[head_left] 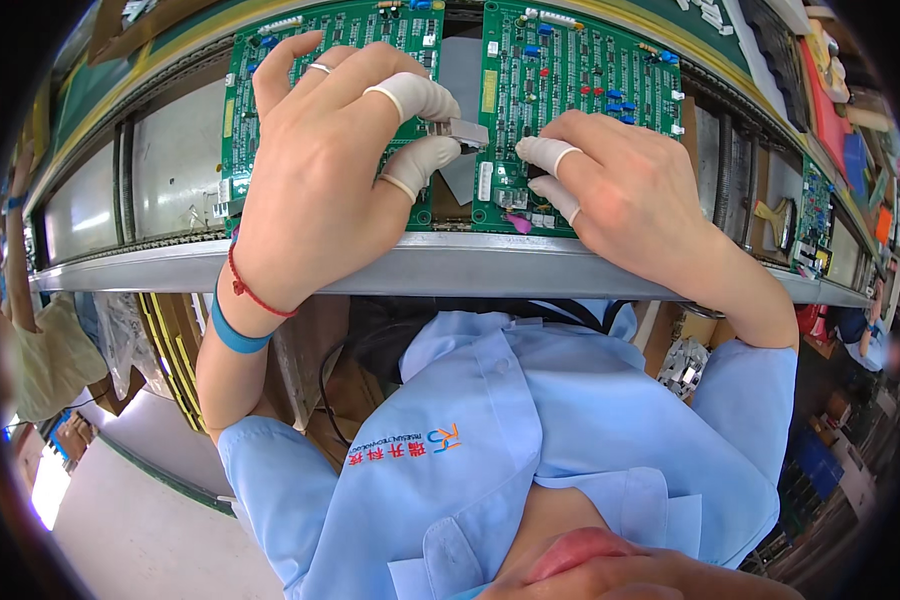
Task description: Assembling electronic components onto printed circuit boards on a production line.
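Observation:
Two green circuit boards lie side by side, the left board (400, 40) partly hidden under my left hand (320, 160). Its thumb and index finger, in white finger cots, pinch a small silver block-shaped part (462, 131) over the gap between the boards. My right hand (630, 185) rests at the lower part of the right board (510, 100), which carries blue and red components and white connectors. The cot-covered thumb and index finger there close around something small and dark, mostly hidden. A pink piece (518, 223) sits just below those fingertips.
A metal rail (470, 262) runs along the near side of the boards, with a chain track beside it. Farther right on the line lies another green board (818, 215). Loose white parts (708, 14) lie beyond the far rail. A person (55, 360) is at the left edge.

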A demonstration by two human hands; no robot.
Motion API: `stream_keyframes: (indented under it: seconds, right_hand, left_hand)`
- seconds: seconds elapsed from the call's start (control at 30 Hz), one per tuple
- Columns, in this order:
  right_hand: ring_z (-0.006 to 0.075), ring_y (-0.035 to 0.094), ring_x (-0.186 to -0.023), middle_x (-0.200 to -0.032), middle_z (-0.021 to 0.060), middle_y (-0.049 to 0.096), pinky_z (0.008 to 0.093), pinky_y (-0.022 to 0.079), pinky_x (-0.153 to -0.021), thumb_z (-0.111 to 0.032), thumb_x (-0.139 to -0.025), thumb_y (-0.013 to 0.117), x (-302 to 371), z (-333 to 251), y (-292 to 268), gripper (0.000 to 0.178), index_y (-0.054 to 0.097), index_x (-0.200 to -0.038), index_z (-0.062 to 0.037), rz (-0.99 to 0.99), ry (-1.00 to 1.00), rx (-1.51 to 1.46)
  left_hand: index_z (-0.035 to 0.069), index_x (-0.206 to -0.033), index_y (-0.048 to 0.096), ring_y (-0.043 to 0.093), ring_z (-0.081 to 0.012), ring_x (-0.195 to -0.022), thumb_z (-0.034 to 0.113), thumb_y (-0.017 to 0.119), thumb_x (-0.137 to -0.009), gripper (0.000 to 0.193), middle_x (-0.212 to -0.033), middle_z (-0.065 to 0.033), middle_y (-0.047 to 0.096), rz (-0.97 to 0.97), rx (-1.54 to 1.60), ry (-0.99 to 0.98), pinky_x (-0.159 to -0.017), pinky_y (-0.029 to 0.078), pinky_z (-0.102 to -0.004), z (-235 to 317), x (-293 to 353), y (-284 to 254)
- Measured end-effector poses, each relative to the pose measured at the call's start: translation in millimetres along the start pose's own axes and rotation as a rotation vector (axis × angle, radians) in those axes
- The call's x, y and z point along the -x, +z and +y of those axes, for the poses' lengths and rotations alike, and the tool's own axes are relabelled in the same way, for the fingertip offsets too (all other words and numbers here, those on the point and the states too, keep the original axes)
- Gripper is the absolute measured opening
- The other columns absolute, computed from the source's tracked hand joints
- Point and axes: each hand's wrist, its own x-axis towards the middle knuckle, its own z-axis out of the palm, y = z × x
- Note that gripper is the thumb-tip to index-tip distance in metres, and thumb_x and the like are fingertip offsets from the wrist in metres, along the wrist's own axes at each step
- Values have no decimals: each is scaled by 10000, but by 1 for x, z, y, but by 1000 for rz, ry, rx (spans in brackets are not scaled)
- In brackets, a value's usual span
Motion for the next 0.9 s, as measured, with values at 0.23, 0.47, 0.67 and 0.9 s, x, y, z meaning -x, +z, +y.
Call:
stream_keyframes:
  seconds: [0.23,0.47,0.67,0.9]
  right_hand:
    - [198,613,-700,-782,41,588,313,508,-572,-144,-717,687,3,8,-7,185,669,-887,-73,44,-19,7]
    - [173,558,-699,-822,81,601,279,446,-641,-43,-768,676,18,97,-87,293,657,-1059,-19,344,761,268]
    - [339,517,-1183,-1231,203,570,374,382,-988,-226,-882,547,133,235,-93,432,542,-1303,-128,49,747,501]
    - [324,535,-1163,-1235,193,569,367,394,-978,-198,-877,508,152,256,-82,447,535,-1322,-179,59,722,412]
  left_hand:
    - [107,-876,652,584,-237,-909,86,732,-709,187,-899,-28,614,-50,-10,54,-1015,272,-435,12,-6,12]
    - [99,-832,648,582,-223,-930,71,734,-677,179,-900,-24,609,-141,-78,173,-1036,264,-481,17,-15,26]
    - [89,-812,647,583,-219,-932,73,721,-678,154,-886,-27,597,-210,-156,189,-1042,262,-485,28,-24,22]
    - [78,-825,652,588,-216,-924,90,723,-666,174,-901,-25,602,-230,-220,250,-1048,258,-481,34,-25,24]
